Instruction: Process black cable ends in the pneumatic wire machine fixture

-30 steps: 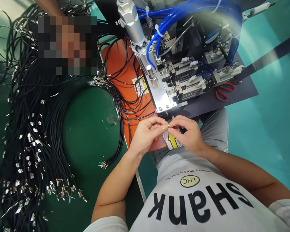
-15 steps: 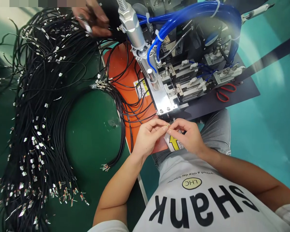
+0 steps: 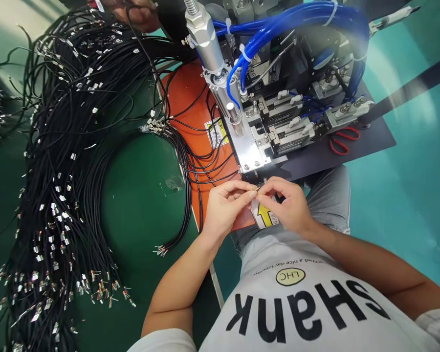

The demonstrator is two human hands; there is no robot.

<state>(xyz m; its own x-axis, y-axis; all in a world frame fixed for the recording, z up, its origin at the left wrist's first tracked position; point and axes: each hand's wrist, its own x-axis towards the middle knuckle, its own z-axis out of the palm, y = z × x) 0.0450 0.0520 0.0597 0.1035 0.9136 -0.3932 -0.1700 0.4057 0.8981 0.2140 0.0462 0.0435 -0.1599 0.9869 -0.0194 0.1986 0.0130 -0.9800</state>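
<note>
My left hand (image 3: 227,204) and my right hand (image 3: 286,201) meet fingertip to fingertip at the front edge of a metal machine (image 3: 247,159). Each pinches thumb against forefinger, and what lies between them is too small and too covered to name. Just below the fingers shows a white label with a yellow arrow (image 3: 265,215). Close to my left hand, several black cables (image 3: 214,171) cross the orange base plate (image 3: 223,182) towards the machine. A bundle of black cables (image 3: 186,195) hangs over the plate's left side, its bared coloured wire ends lying on the green table.
A large heap of black cables (image 3: 58,186) with metal connectors covers the left of the green table (image 3: 143,195). Another person's hand (image 3: 141,17) is at the top left. Thick blue hoses (image 3: 289,22) arch over the machine. Red-handled scissors (image 3: 344,140) lie on its right.
The other person's hand has moved up and left, with a black cable now rising beside it. My hands keep almost the same pinch and place; the view has shifted slightly.
</note>
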